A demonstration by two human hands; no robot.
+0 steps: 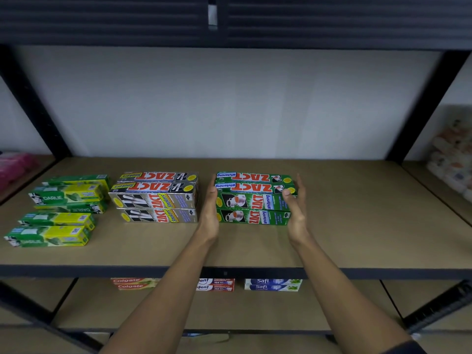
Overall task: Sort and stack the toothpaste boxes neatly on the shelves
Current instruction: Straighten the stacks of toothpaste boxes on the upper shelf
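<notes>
Bare left hand (210,208), bare right hand (296,209); dark right sleeve edge (406,348)

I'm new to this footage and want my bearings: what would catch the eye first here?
The left hand and right hand stand open at either end of the green Zact Whitening stack, mid-shelf. Left of it sits a silver Zact Smokers stack, and farther left looser green-yellow Darlie boxes.

Soft, even indoor light, moderately bright. The white back wall (229,103) is flatly lit, while the upper shelf (229,19) is dark. The toothpaste boxes (155,198) cast only faint shadows. Wide-angle distortion leans the black uprights (33,103) outward. The packs at the right edge (452,154) and the pink bundle at the left edge (15,164) are blurred.
</notes>
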